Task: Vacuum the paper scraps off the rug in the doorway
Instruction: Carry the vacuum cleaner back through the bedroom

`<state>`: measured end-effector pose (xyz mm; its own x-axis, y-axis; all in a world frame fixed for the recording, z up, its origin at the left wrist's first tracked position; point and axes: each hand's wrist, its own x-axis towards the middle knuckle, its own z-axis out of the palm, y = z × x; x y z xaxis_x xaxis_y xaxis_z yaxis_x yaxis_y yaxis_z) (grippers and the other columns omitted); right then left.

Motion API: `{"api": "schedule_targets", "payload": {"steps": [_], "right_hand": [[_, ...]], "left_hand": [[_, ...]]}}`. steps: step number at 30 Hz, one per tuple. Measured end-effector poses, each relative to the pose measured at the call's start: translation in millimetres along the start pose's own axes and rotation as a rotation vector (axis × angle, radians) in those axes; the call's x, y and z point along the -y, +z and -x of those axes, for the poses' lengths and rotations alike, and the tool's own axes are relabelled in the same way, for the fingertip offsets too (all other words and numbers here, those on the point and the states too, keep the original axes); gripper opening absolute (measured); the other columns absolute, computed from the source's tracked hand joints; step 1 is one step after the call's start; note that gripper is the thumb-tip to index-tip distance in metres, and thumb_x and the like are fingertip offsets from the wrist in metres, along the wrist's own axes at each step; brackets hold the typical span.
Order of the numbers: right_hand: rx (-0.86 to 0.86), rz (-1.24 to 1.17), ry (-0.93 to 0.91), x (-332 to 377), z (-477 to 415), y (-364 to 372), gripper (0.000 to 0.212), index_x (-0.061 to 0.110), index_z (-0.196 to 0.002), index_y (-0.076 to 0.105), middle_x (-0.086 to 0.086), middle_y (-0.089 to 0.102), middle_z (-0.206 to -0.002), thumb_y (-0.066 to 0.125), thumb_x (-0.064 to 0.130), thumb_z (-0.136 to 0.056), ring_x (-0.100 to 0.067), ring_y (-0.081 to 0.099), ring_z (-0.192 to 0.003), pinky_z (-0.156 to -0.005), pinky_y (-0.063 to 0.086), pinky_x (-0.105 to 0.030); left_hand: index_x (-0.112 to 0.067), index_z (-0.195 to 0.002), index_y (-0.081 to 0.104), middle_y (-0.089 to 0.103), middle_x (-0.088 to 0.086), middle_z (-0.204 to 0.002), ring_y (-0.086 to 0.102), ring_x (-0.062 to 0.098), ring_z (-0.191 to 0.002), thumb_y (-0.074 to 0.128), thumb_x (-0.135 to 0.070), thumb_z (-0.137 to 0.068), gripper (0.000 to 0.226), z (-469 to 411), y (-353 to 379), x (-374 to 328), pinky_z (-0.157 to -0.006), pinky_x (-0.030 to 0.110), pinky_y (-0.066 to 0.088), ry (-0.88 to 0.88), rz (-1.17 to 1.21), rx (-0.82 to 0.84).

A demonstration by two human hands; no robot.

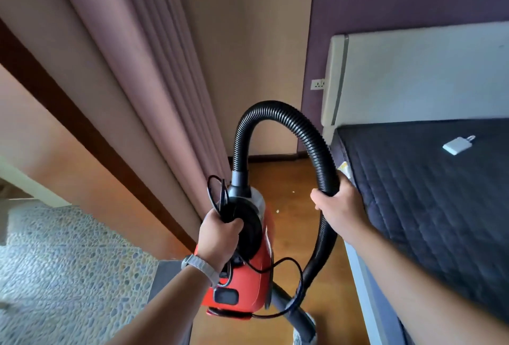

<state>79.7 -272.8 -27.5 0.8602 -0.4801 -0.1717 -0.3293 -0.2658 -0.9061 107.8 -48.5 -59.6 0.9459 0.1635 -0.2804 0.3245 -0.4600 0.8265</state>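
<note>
A red canister vacuum hangs in the air above the wooden floor, with my left hand shut on its black top handle and loops of its black cord. Its ribbed black hose arches up and over to the right. My right hand grips that hose beside the bed. The hose then runs down to a grey tube near the bottom edge. Small pale paper scraps lie on the floor beyond the vacuum. A grey mat shows under my left forearm.
A bed with a dark quilted mattress and a white headboard fills the right side; a small white object lies on it. Mauve curtains hang on the left. A pebbled floor lies at lower left. A wall socket sits beside the headboard.
</note>
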Motion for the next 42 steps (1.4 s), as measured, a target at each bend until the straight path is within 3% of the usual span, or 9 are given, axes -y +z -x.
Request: {"api": "schedule_targets", "payload": {"steps": [6,11,16,20,24,27,34,38,42], "right_hand": [[0.022,-0.044,-0.037,16.5,-96.2,-20.4,0.022,0.028,-0.09,0.056,-0.004,0.065,-0.07,0.067,0.012,-0.079,-0.014,0.061,-0.059,-0.051,0.044,-0.021],[0.009,-0.037,-0.066,27.8,-161.4,-29.7,0.02,0.021,-0.094,0.058,-0.01,0.066,-0.074,0.07,0.01,-0.081,-0.016,0.059,-0.059,-0.04,0.039,-0.008],[-0.015,0.03,-0.083,29.0,-228.4,-27.6,0.02,0.02,-0.087,0.056,-0.005,0.058,-0.066,0.069,0.006,-0.08,-0.017,0.052,-0.053,-0.037,0.037,-0.01],[-0.033,0.086,-0.057,26.4,-285.5,-18.8,0.02,0.021,-0.089,0.057,-0.014,0.061,-0.072,0.073,0.013,-0.08,-0.018,0.054,-0.056,-0.047,0.043,-0.023],[-0.027,0.141,-0.016,27.1,-345.3,-7.5,0.026,0.03,-0.08,0.055,-0.002,0.056,-0.064,0.071,0.011,-0.079,-0.019,0.055,-0.054,-0.048,0.045,-0.027],[0.003,0.158,0.015,30.7,-396.0,5.7,0.033,0.039,-0.081,0.056,-0.005,0.058,-0.067,0.07,0.009,-0.078,-0.022,0.06,-0.057,-0.053,0.049,-0.032],[-0.006,0.037,0.121,12.7,-489.2,40.7,0.026,0.02,-0.094,0.058,-0.005,0.055,-0.071,0.071,0.006,-0.077,-0.016,0.055,-0.058,-0.051,0.048,-0.029],[0.019,0.059,0.125,-10.3,-542.0,53.8,0.02,0.008,-0.09,0.057,-0.01,0.054,-0.066,0.07,0.006,-0.075,-0.019,0.054,-0.056,-0.051,0.044,-0.034],[0.099,0.046,0.112,-41.9,-600.5,71.6,0.02,0.015,-0.087,0.056,-0.025,0.061,-0.076,0.069,0.003,-0.077,-0.019,0.055,-0.057,-0.049,0.044,-0.027]], "left_hand": [[-0.016,-0.087,0.062,0.066,-0.001,-0.074,0.063,0.015,-0.066,0.063,-0.011,-0.077,0.011,-62.3,35.1,-64.2,-0.054,0.025,0.044,0.016,-0.006,-0.068],[-0.017,-0.084,0.062,0.065,-0.003,-0.071,0.062,0.014,-0.064,0.063,-0.01,-0.079,0.009,-114.3,57.5,-102.4,-0.05,0.021,0.043,0.038,-0.011,-0.078],[-0.017,-0.082,0.061,0.064,-0.003,-0.067,0.057,0.008,-0.054,0.064,-0.009,-0.078,0.009,-175.5,87.3,-121.0,-0.044,0.016,0.041,0.032,-0.027,-0.023],[-0.016,-0.083,0.062,0.063,-0.006,-0.067,0.058,0.007,-0.059,0.066,-0.007,-0.079,0.011,-235.6,115.7,-127.7,-0.045,0.014,0.038,0.023,-0.007,0.017],[-0.013,-0.084,0.062,0.062,-0.003,-0.064,0.058,0.01,-0.058,0.066,-0.007,-0.08,0.008,-299.2,142.5,-132.8,-0.04,0.011,0.035,-0.051,-0.015,0.086],[-0.021,-0.087,0.06,0.063,-0.005,-0.067,0.057,0.006,-0.058,0.065,-0.007,-0.081,0.016,-348.5,164.0,-136.4,-0.04,0.011,0.039,-0.097,0.017,0.111],[-0.014,-0.083,0.063,0.061,0.002,-0.057,0.054,0.014,-0.047,0.065,-0.004,-0.081,0.01,-427.1,210.4,-142.8,-0.044,0.025,0.042,-0.265,0.005,0.169],[-0.015,-0.083,0.063,0.06,0.003,-0.056,0.053,0.018,-0.05,0.063,-0.005,-0.081,0.01,-468.4,237.6,-143.0,-0.048,0.028,0.043,-0.31,0.004,0.15],[-0.018,-0.082,0.062,0.064,0.007,-0.061,0.057,0.021,-0.053,0.062,-0.004,-0.081,0.014,-497.1,275.9,-127.2,-0.052,0.031,0.047,-0.321,0.017,0.099]]}}
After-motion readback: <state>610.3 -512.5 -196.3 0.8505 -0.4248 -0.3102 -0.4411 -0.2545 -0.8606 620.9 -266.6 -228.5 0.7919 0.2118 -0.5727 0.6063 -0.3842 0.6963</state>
